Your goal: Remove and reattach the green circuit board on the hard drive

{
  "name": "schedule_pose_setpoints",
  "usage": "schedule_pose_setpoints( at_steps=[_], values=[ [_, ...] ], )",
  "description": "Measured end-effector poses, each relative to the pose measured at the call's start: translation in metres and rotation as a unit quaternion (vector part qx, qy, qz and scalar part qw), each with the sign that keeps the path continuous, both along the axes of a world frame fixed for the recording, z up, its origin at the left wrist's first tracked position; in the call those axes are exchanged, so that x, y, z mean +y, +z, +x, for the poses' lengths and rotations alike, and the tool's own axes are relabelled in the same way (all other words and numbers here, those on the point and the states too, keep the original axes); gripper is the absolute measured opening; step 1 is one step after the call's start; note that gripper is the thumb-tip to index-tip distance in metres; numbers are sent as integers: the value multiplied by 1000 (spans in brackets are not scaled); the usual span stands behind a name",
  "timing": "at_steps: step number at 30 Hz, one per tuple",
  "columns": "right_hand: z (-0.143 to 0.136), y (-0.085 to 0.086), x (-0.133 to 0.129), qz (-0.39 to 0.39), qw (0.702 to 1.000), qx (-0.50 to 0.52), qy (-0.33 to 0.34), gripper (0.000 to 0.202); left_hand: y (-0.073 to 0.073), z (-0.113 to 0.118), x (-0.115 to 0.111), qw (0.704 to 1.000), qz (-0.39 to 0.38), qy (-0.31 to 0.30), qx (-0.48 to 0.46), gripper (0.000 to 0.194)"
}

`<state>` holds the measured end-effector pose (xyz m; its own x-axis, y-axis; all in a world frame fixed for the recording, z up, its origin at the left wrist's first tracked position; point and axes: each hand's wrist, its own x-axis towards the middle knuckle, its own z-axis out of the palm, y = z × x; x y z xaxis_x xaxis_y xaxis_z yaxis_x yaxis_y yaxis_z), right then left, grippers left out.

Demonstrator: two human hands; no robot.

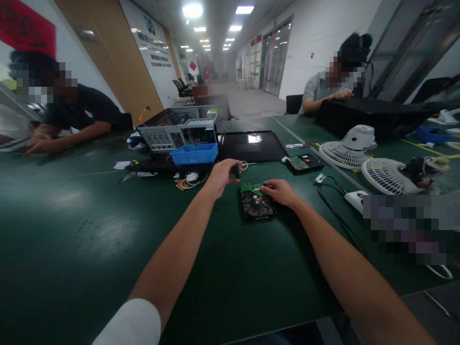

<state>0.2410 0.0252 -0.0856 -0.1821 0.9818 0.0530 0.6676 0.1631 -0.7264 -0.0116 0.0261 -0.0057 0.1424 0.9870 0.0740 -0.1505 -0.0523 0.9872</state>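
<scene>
From the head camera, looks down on a green bench [215, 287]. Curls the thumb and fingers of the left hand [220, 178] around a small dark piece [236, 171], too blurred to name, just above and beside the hard drive [257, 206]. Holds that drive flat on the bench with the right hand [278, 191], thumb on the green board [251, 188] and fingers pinched close at the far edge.

Seems partway through handling: has the green board lying on the far part of the drive, with the dark casing facing up nearer the body. Shows no part of this drive clearly set aside; leaves any loosened screws too small to tell. Near the right side, has a second drive [305, 163] lying apart, board upward and out of both hands.

Beyond the hands, shows a blue tray [194, 155] against an opened computer case [179, 134], with a black panel [253, 146] just beside. Farther right, has two white fan parts [341, 148] and a white power strip [355, 200]. Across the bench, includes one person on the left [86, 108] and another on the right [316, 88], behind a black case [366, 112].
</scene>
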Motion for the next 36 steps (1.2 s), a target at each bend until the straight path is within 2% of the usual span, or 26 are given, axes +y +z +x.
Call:
schedule_pose_setpoints(
  at_steps=[4,12,16,22,28,33,36],
  values=[
    [0,1,-1,8,1000,-4,-3,41,1,7,-4,999,-13,-18,-32,28],
    [1,-2,2,7,1000,-8,-2,43,0,12,-4,996,-36,-13,-84,21],
    [1,-3,2,8,1000,-1,-6,44,1,10,-3,997,-17,1,-70,18],
    [0,0,0,13,1000,-15,-9,43,3,10,-5,999,-2,-15,-37,25],
    [0,0,1,11,1000,-14,-7,41,1,11,-3,997,-27,7,-67,25],
    [0,-2,1,10,1000,-4,-12,42,-2,13,-2,992,-32,-25,-116,23],
    [0,-2,1,7,1000,-2,-15,43,-2,13,-2,993,-19,-25,-112,21]
  ],
)
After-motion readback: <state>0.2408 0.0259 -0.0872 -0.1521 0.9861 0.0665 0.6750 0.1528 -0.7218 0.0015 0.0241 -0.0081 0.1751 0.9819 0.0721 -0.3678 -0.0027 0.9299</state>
